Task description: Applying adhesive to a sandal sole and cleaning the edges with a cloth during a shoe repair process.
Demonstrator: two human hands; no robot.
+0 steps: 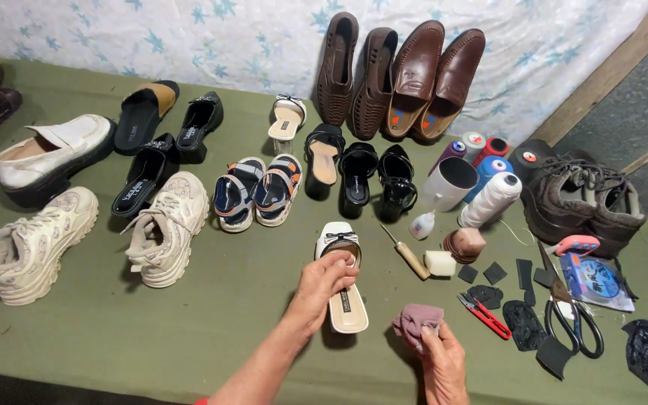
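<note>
My left hand (321, 286) rests on a white sandal with a small bow (344, 300) that lies on the green cloth near the front middle. The fingers lie over the sandal's middle, pressing it down. My right hand (442, 358) is to the right of it, near the front edge, shut on a crumpled pinkish-brown rag (415, 321). The sandal's toe points away from me and its heel points toward me.
Many shoes stand on the green cloth (211, 300): cream sneakers (163, 225), black heels (358, 176), brown loafers (414, 75), brown boots (579, 199). To the right lie an awl (408, 255), thread cones (489, 199), red snips (485, 315), black scissors (571, 319) and black rubber pieces (523, 324).
</note>
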